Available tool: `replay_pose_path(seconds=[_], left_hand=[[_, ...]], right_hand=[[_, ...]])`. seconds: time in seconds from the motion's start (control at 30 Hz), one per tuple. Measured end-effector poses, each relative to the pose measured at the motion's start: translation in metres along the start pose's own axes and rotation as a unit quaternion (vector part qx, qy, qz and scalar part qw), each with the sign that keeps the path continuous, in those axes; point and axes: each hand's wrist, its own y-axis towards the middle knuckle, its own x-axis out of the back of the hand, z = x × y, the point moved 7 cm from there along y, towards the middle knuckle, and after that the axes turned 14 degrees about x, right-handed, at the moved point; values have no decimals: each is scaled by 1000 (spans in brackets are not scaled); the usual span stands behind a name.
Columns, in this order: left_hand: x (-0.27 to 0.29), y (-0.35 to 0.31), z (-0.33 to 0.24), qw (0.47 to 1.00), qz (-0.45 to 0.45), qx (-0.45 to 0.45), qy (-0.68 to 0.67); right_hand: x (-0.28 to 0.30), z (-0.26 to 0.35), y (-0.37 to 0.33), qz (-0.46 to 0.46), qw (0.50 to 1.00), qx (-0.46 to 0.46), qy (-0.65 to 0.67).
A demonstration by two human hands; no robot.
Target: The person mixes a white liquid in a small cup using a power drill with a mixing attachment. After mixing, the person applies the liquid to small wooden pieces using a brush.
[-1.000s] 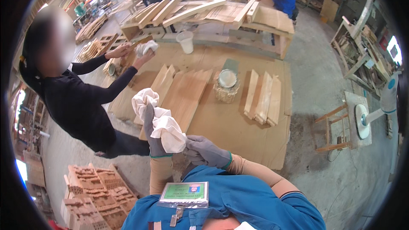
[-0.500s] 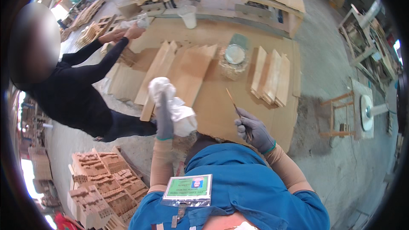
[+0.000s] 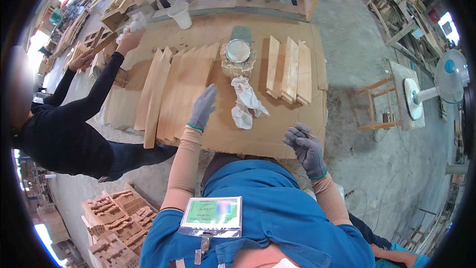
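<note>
My left hand (image 3: 203,107), in a grey glove, is over the near ends of the pale boards (image 3: 186,87) with its fingers stretched out and nothing in them. A crumpled white cloth (image 3: 243,100) lies on the cardboard-covered table (image 3: 233,141), to the right of that hand. Closed around a thin brown stick (image 3: 308,134), my gloved right hand (image 3: 306,151) is at the table's near right edge; the fingers hide most of the stick. Beyond the cloth, a round container with a pale top (image 3: 238,50) sits on a rough speckled block (image 3: 239,68).
Several narrow boards (image 3: 290,72) lie at the right of the table. A co-worker in black (image 3: 74,129) reaches over its left end, near a white plastic cup (image 3: 180,16). Stacked cut wood (image 3: 116,223) stands lower left; a fan (image 3: 448,77) and a wooden stool (image 3: 379,101) stand at right.
The white cloth has left my left hand and now lies on the table. My left hand has moved up, open. My right hand has shifted right, its stick now pointing another way.
</note>
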Motion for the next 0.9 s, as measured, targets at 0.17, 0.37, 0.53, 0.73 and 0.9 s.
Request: replay_pose_path(seconds=[0.17, 0.37, 0.53, 0.73, 0.9], left_hand=[[-60, -2, 17, 746, -182, -110, 631], [-132, 29, 35, 524, -41, -224, 821], [-52, 105, 41, 748, -67, -83, 655], [-28, 104, 30, 734, -316, 1, 602], [-68, 43, 4, 827, -171, -121, 522]], right_hand=[[29, -9, -4, -47, 997, 42, -52], [6, -7, -2, -26, 994, 36, -97], [0, 1, -6, -18, 994, 20, -107], [24, 0, -6, -34, 990, 0, -137], [28, 5, 18, -37, 978, 65, -195]])
